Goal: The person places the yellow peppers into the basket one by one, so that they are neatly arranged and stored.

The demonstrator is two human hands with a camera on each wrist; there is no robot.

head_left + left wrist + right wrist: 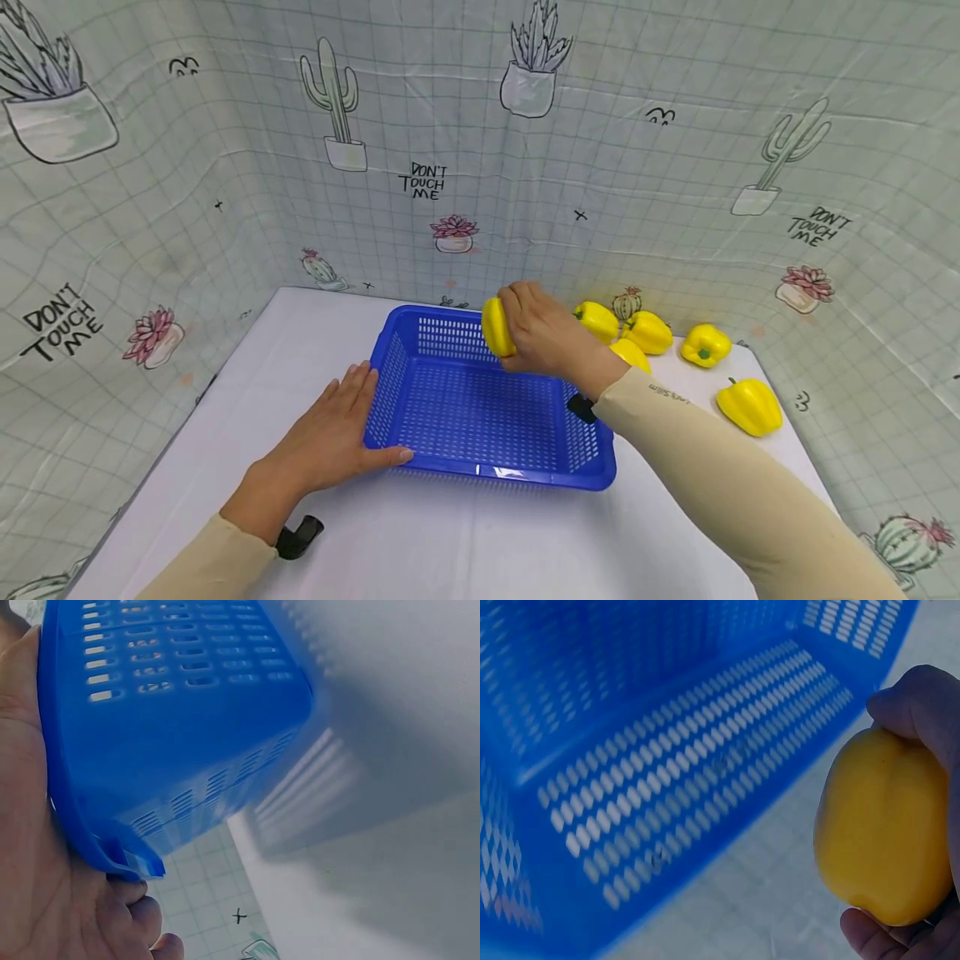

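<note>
A yellow bell pepper (497, 327) is gripped in my right hand (542, 332), held above the far side of a blue plastic basket (491, 477). In the right wrist view, thumb and fingers wrap the pepper (885, 829) from both ends, with the perforated basket wall (525, 780) beside it. My left hand (330, 433) rests along the basket's left rim with its fingers straight and the thumb over the near corner. The left wrist view shows the palm (30, 825) against the outside of the basket (180, 712). No pepper shows inside the basket.
Several more yellow bell peppers lie at the right: one near the back (597, 322), others beside it (648, 332), one farther right (706, 345) and one nearer (750, 407). The white table (480, 550) meets a patterned cloth backdrop (480, 150) behind and at the sides.
</note>
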